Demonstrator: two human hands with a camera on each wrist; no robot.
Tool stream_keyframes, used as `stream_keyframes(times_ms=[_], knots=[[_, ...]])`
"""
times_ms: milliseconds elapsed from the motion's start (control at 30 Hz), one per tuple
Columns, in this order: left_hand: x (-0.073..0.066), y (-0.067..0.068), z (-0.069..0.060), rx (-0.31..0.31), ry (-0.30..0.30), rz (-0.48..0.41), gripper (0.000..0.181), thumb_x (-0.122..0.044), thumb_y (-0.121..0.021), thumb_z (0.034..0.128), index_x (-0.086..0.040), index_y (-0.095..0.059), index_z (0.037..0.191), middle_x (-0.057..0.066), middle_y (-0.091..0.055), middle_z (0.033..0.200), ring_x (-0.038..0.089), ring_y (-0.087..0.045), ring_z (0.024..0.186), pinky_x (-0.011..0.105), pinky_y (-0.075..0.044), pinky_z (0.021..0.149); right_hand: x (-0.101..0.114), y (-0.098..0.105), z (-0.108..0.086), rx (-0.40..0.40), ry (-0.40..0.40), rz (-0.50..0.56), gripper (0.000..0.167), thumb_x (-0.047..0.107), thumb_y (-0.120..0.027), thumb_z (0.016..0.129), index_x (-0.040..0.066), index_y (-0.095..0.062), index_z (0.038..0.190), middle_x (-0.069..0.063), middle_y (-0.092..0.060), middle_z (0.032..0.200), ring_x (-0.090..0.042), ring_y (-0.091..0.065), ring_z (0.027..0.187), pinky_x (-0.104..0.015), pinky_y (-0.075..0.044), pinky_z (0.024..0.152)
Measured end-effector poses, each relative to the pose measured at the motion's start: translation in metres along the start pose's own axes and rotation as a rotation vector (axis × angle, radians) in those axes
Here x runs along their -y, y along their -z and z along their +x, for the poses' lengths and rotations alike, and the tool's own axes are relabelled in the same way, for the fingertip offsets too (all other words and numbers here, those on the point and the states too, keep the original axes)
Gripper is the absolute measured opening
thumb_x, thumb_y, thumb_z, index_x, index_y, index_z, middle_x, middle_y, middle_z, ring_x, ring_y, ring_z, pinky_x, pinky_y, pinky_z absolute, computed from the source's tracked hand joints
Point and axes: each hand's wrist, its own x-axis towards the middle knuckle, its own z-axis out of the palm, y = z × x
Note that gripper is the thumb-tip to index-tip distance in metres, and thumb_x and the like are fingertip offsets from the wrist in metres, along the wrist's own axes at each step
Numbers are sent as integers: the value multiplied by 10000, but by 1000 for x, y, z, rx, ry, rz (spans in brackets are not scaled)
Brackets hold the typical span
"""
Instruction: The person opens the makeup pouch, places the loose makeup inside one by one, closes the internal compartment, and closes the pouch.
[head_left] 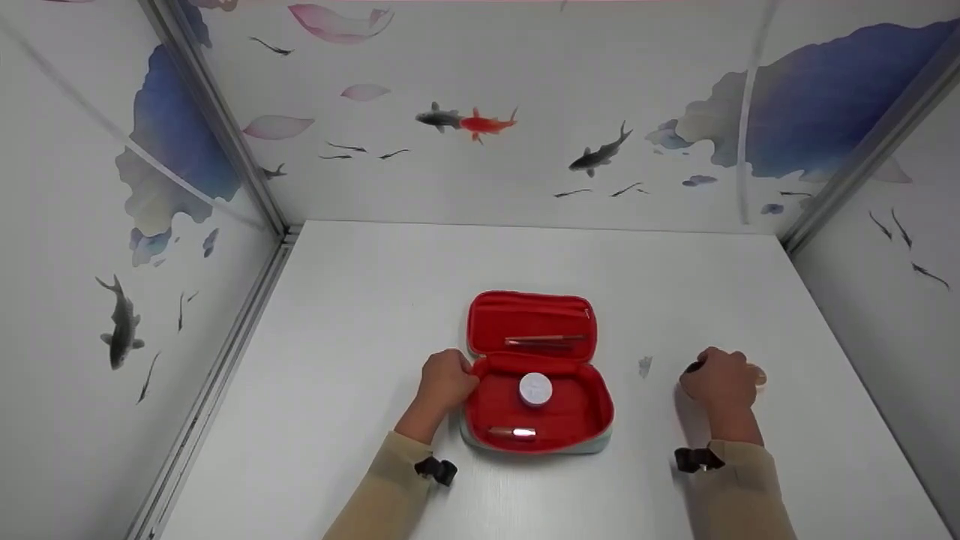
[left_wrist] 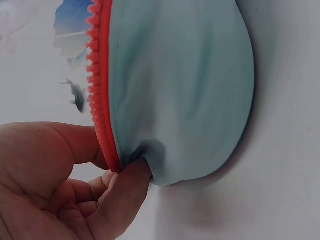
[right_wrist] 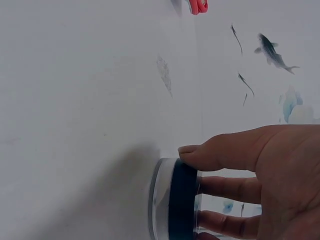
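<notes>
head: l hand [head_left: 448,379] at left rim of open red-lined case [head_left: 576,411], w/ white-topped jar [head_left: 535,389] + small tube [head_left: 512,433] inside; r hand [head_left: 721,379] well to its right. l wrist: thumb + fingers pinch case edge by red zip [left_wrist: 103,100]. r wrist: thumb + fingers grip dark-banded container [right_wrist: 183,202].

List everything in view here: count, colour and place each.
Open case: one, red inside, blue-green outside, centre
White-topped container: one, white, inside case
Small tube-like item: one, brownish, case's near side
Thin sticks: probably two, brownish, in lid
Dark-banded container: one, dark and whitish, right side
Tan patch: one, beside right hand, unidentifiable
Grey patch: one, grey, right of case
Table: one, white, beneath
Walls: three, white with fish prints, around
Corner posts: two, grey, between walls
Wrist devices: two, black, on wrists
Sleeves: two, beige, on forearms
Left hand: one, pinching case edge
Right hand: one, holding dark-banded container
</notes>
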Motion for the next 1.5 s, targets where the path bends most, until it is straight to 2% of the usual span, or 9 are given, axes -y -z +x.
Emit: stream_keyframes(times_ms=[133, 267, 600, 733, 967, 1300, 1500], knots=[[0, 0, 0, 4, 23, -13, 84, -93, -711, 923, -87, -642, 875, 68, -627, 810, 194, -593, 729, 270, -482, 582, 3, -3, -5, 17, -8, 58, 511, 173, -607, 896, -87, -581, 1335, -436, -493, 1284, -570, -513, 1117, -613, -516, 773], [0, -1, 0, 2, 35, -11, 78, -92, -709, 926, -87, -646, 882, 70, -633, 814, 191, -599, 720, 268, -485, 580, 8, -7, -9, 33, -12, 83, 513, 185, -629, 899, -66, -582, 1344, -426, -482, 1285, -579, -513, 1078, -591, -510, 748], [-1, -3, -3, 22, 57, -33, 88, -104, -714, 925, -91, -631, 902, 78, -630, 838, 202, -606, 744, 272, -497, 595, 19, -8, -14, 56, -24, 71, 511, 184, -627, 894, -56, -589, 1344, -418, -489, 1273, -569, -548, 1044, -564, -523, 707], [0, -4, -5, 13, 43, -30, 86, -99, -713, 921, -85, -633, 893, 77, -629, 828, 199, -598, 733, 270, -493, 586, 23, -8, -15, 65, -11, 63, 487, 179, -635, 895, -48, -602, 1324, -405, -491, 1275, -563, -541, 1041, -560, -518, 718], [2, -7, -4, -14, -22, -12, 55, -66, -690, 896, -79, -643, 869, 66, -632, 789, 182, -574, 699, 262, -466, 561, 34, -4, -21, 31, 20, 45, 438, 180, -675, 888, -37, -638, 1266, -395, -514, 1238, -600, -548, 1054, -595, -522, 741], [-1, -4, -4, 50, 42, -8, 77, -93, -691, 923, -78, -623, 891, 76, -621, 811, 186, -590, 699, 260, -469, 564, 71, 9, -38, -22, 97, 28, 423, 163, -718, 893, -19, -660, 1271, -364, -535, 1207, -573, -549, 1092, -615, -541, 764], [-6, -2, -1, 86, 76, -4, 96, -105, -706, 912, -68, -627, 872, 78, -623, 790, 183, -582, 672, 264, -471, 561, 87, 13, -37, -15, 103, 48, 438, 174, -720, 901, 10, -663, 1304, -353, -546, 1247, -559, -547, 1142, -630, -554, 832]])
